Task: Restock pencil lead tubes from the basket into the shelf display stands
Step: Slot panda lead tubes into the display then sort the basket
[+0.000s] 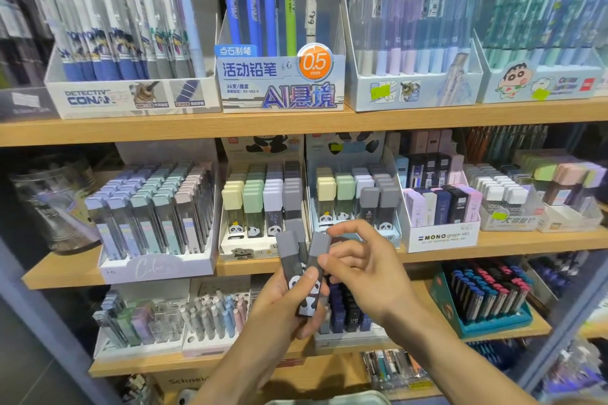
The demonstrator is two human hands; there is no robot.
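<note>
Here the left hand (289,299) grips a small bunch of grey-capped panda lead tubes (302,268) below the middle shelf, the right hand (358,260) pinches one cap to draw it free, likely for the panda display stand (263,207), whose grey column has room

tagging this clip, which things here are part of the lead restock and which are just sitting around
In the job:
- grey lead tubes, held in left hand
- right hand, pinching one tube
- panda stands

Just sitting there:
- pencil boxes, top shelf
- MONO box
- clear jar
</note>
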